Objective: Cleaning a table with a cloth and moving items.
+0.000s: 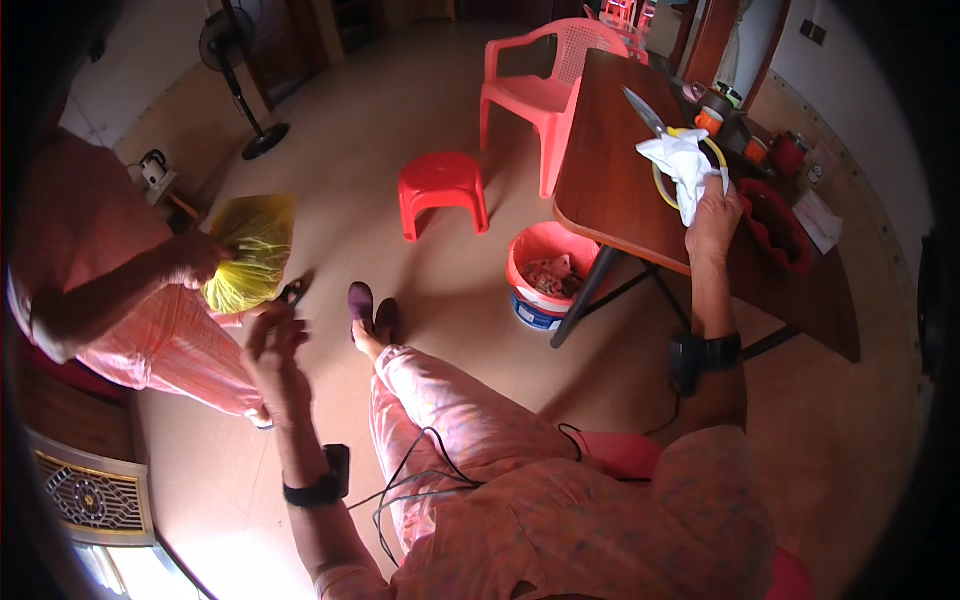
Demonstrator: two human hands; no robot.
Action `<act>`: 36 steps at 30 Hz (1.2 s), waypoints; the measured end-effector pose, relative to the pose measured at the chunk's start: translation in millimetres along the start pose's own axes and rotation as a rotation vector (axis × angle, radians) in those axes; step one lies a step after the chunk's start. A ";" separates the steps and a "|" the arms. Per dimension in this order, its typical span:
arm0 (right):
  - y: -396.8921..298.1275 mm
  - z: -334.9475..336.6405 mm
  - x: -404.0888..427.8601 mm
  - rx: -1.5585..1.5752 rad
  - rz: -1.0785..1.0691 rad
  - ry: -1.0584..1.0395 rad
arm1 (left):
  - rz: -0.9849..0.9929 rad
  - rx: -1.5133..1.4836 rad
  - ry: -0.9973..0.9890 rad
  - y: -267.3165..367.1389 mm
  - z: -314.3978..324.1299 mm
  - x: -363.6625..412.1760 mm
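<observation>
My right hand is at the table at the right, its fingers on the rim of a yellow-edged round container and a crumpled white cloth or tissue. A knife with a broad metal blade lies beside the cloth, its tip pointing away. My left hand is raised at the left, over the floor, its fingers bent and blurred; whether it holds anything small cannot be told. Close beyond it, another person's hand holds a yellow plastic bag with thin stringy pale stuff in it.
A lined bucket with scraps stands by the legs of the wooden table. Beyond are a red stool and a pink plastic chair. Orange cups and a red scalloped container sit at the right. Black cables cross my lap.
</observation>
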State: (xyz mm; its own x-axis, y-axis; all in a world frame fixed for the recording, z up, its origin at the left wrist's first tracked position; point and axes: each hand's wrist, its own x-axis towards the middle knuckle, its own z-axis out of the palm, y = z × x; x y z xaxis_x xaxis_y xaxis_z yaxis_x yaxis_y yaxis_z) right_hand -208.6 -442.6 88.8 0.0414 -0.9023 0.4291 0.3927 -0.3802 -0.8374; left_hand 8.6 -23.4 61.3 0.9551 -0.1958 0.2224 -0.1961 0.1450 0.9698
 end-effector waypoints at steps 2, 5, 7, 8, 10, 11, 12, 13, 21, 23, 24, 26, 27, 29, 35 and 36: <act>-19.3 22.3 -23.0 0.141 0.179 -0.051 | -0.045 -0.072 -0.194 3.2 34.4 -15.1; -25.0 51.2 -59.5 0.358 0.366 -0.231 | -0.182 -0.106 -0.442 22.4 79.5 -31.4; -35.1 72.2 -93.8 0.486 0.505 -0.368 | -0.191 -0.156 -0.540 32.0 104.6 -39.0; -34.9 80.7 -110.8 0.539 0.580 -0.427 | -0.172 -0.186 -0.545 34.2 115.1 -42.2; -35.1 95.9 -143.8 0.607 0.651 -0.551 | -0.165 -0.328 -0.527 24.5 127.9 -41.1; -34.3 104.3 -159.3 0.627 0.683 -0.571 | -0.175 -0.439 -0.547 22.2 128.3 -40.5; -30.1 109.0 -171.3 0.643 0.710 -0.583 | -0.184 -0.553 -0.574 18.9 129.1 -40.4; -21.2 110.6 -180.7 0.691 0.784 -0.654 | -0.125 -0.675 -0.471 16.7 131.8 -42.9; -22.8 121.5 -200.5 0.319 0.417 -0.917 | -0.154 -0.670 -0.263 -4.1 90.3 -34.7; -20.0 124.8 -201.2 0.097 0.111 -0.840 | -0.170 -0.580 -0.220 -3.2 85.5 -33.9; -18.4 126.2 -199.9 0.098 0.111 -0.845 | -0.168 -0.581 -0.215 -2.9 84.1 -33.8; -26.4 130.8 -196.1 -0.072 -0.558 -0.888 | -0.079 -0.339 -0.163 -3.2 81.3 -33.8; -39.7 131.7 -202.1 -0.294 -0.672 -0.880 | -0.079 -0.339 -0.156 -3.4 80.3 -34.9; -31.2 135.5 -208.6 -0.337 -0.648 -0.924 | -0.022 -0.341 -0.125 -3.0 81.4 -39.2; -10.4 142.8 -207.4 0.057 -0.111 -0.926 | -0.082 -0.372 -0.140 -13.2 76.0 -37.7; -10.3 143.8 -206.9 0.171 0.081 -0.914 | -0.122 -0.416 -0.176 -15.8 73.6 -35.6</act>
State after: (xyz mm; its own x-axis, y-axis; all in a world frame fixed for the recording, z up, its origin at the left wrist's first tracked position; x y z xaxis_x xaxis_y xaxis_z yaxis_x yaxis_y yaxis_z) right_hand -89.1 -222.8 57.4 0.7529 -0.3868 0.5324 0.4839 -0.2229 -0.8462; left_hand -38.6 -90.1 45.4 0.9063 -0.3922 0.1576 0.0554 0.4798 0.8756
